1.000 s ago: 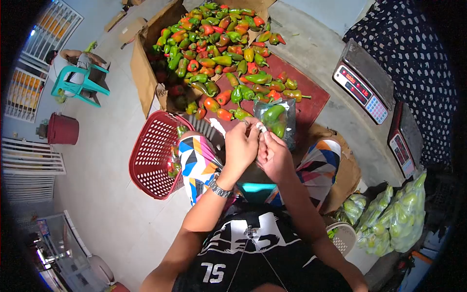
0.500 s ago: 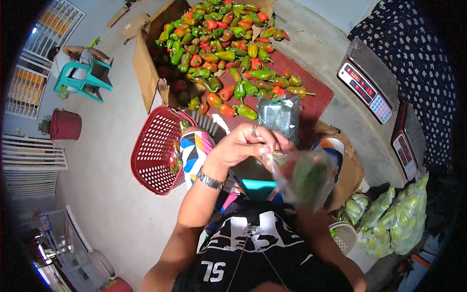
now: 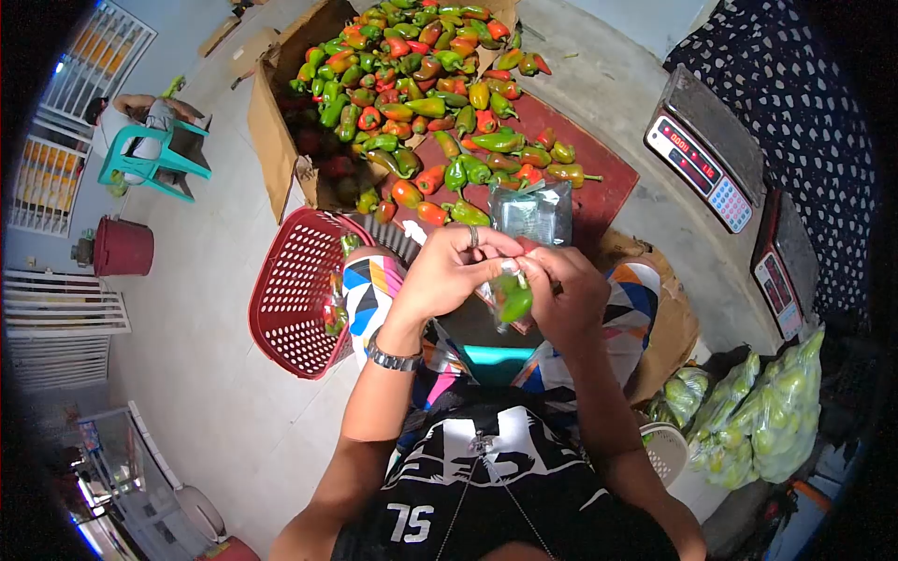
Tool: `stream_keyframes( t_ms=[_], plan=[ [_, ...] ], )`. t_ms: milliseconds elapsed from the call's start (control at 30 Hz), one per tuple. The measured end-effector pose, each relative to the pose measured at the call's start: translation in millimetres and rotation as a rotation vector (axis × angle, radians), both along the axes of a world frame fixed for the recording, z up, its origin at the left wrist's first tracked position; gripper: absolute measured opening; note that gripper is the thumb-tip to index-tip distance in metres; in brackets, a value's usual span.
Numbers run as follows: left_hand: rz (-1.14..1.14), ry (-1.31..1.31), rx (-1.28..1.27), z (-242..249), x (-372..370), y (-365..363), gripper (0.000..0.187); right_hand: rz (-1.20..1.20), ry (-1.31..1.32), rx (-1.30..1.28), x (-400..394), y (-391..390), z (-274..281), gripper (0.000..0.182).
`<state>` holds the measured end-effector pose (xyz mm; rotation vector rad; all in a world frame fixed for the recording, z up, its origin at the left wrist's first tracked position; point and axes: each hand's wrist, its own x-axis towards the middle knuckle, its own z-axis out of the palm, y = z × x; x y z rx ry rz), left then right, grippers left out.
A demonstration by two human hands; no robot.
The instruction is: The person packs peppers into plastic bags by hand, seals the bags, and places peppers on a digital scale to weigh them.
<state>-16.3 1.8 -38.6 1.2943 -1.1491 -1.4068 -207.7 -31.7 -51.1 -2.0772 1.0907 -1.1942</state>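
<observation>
A small clear plastic bag of peppers [image 3: 514, 301] hangs between my two hands in front of my lap; mostly green shows through it. At the bag's gathered top, my left hand [image 3: 456, 269], with a ring and a watch, has its fingers pinched closed. Close against it, my right hand [image 3: 567, 292] is closed on the bag too, thumb and fingers together. Just beyond my hands lies a pack of clear plastic bags [image 3: 533, 213]. Loose red and green peppers [image 3: 412, 103] are heaped past it on a dark red board [image 3: 603, 178] and in an opened cardboard box [image 3: 269, 154].
At my left stands a red perforated basket [image 3: 271, 313] with bagged peppers inside. Two digital scales [image 3: 697, 168] [image 3: 778, 280] sit at the right. Below them are large bags of green produce [image 3: 772, 411]. Another person [image 3: 150, 112] is by a teal chair [image 3: 131, 159] at far left.
The bag, blurred and swung to the right before, now hangs below my fingers with its neck gathered. My right hand, hidden behind it earlier, now meets my left at its top.
</observation>
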Motion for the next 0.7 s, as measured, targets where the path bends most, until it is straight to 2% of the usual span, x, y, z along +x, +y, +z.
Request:
stream_keyframes(
  t_ms=[167, 200, 300, 400, 433, 500, 533, 600, 700],
  plan=[
    [0.073, -0.048, -0.048, -39, -17, 10, 0.01, 0.025, 0.062, 0.436, -6, -1, 1, 0.024],
    [0.087, -0.124, -0.059, -38, -22, 12, 0.01, 0.04, 0.071, 0.522, -8, -3, -1, 0.026],
    [0.117, -0.32, -0.13, -37, -27, 16, 0.01, 0.058, 0.221, 0.465, -14, -9, -12, 0.028],
    [0.13, -0.292, -0.263, -49, -25, 16, 0.01, 0.165, 0.204, 0.551, -18, -11, -13, 0.022],
    [0.097, -0.223, -0.123, -51, -21, 17, 0.012, 0.176, 0.167, 0.471, -20, -11, -12, 0.016],
    [0.099, -0.1, -0.13, -57, -18, 16, 0.015, 0.196, 0.091, 0.308, -23, -12, -7, 0.013],
    [0.099, -0.039, -0.132, -59, -16, 16, 0.016, 0.264, 0.104, 0.163, -25, -15, -4, 0.016],
    [0.053, -0.08, -0.151, -58, -13, 15, 0.015, 0.398, 0.128, -0.126, -29, -24, 4, 0.026],
    [0.049, -0.078, -0.129, -56, -12, 16, 0.013, 0.538, 0.417, -0.056, -30, -25, 25, 0.032]
  ],
)
